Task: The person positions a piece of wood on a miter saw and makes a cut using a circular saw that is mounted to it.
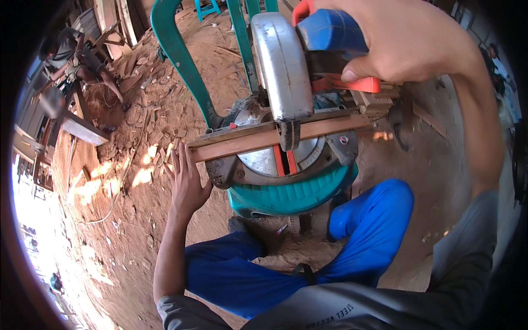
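Note:
A mitre saw [283,66] with a silver blade guard and blue motor housing [333,30] stands on a green plastic chair [291,192]. My right hand [407,44] grips the saw's red handle [357,83], its thumb on the handle and its other fingers mostly hidden. A long brown wooden strip [247,144] lies across the saw's base against the fence, passing under the lowered guard. At the strip's left end my left hand [188,181] has its fingers stretched and apart, touching the wood. The blade itself is hidden by the guard.
Wood scraps and sawdust cover the dirt floor [137,181]. Stacked wood pieces [377,99] lie right of the saw. Another person [82,60] works at the far left, beside a timber beam [85,130]. My blue-trousered legs [374,225] flank the chair's near side.

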The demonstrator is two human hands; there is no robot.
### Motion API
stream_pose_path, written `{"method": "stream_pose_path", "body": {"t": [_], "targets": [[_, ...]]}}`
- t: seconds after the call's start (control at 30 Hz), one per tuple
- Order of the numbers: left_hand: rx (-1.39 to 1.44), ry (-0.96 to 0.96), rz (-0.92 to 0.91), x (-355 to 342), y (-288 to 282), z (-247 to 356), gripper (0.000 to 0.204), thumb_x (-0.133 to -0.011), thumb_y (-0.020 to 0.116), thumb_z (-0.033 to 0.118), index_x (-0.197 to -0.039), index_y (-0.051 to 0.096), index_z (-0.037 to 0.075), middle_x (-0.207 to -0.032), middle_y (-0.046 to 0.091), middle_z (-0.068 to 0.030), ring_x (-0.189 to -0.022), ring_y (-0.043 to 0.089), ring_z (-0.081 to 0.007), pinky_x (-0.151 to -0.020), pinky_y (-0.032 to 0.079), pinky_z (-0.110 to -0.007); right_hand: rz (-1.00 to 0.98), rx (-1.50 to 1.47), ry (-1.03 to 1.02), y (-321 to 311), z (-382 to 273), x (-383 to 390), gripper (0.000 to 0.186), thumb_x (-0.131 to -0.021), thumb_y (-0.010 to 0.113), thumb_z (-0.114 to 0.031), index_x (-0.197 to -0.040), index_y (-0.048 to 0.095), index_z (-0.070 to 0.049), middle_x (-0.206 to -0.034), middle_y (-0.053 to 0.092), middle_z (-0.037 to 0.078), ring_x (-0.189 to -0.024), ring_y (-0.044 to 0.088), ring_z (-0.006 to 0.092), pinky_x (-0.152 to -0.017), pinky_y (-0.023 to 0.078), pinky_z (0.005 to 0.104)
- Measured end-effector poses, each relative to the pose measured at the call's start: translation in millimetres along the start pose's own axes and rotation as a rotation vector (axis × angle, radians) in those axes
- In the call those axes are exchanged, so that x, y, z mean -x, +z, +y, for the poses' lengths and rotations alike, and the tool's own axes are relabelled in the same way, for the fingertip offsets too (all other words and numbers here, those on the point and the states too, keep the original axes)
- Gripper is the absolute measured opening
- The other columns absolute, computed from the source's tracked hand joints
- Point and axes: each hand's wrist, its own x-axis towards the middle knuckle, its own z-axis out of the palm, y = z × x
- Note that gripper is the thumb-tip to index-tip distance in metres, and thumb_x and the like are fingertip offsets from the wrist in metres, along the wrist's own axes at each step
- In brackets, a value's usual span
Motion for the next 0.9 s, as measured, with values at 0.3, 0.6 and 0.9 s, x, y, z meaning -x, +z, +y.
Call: {"method": "stream_pose_path", "body": {"t": [0.3,0.6,0.9], "targets": [[0.015,-0.044,-0.012,0,-3,2,0.103,-0.085,0.074,0.026,-0.160,0.014,-0.012,-0.169,0.013,-0.0313,-0.157,0.007,-0.0517,-0.120,0.016,-0.074,0.325,0.295,-0.012,47,55,9,0.063,-0.081,0.082,-0.008,-0.139,0.058,-0.001,-0.139,0.061,0.017,-0.131,0.058,0.0322,-0.114,0.042,0.0394],[0.027,-0.005,0.041,0,3,0,0.104,-0.083,0.072,0.026,-0.159,0.012,-0.013,-0.167,0.016,-0.0338,-0.156,0.011,-0.0529,-0.122,0.013,-0.073,0.343,0.219,-0.034,60,49,7,0.077,-0.064,0.090,-0.005,-0.132,0.055,0.002,-0.128,0.060,0.018,-0.122,0.058,0.0379,-0.110,0.041,0.0423],[-0.042,-0.026,-0.013,-3,-5,5,0.104,-0.085,0.075,0.026,-0.159,0.012,-0.014,-0.167,0.014,-0.0326,-0.156,0.011,-0.0521,-0.122,0.017,-0.070,0.176,0.126,0.057,55,24,7,0.059,-0.065,0.085,-0.005,-0.115,0.055,0.005,-0.104,0.054,0.017,-0.096,0.055,0.0365,-0.096,0.044,0.0396]]}}
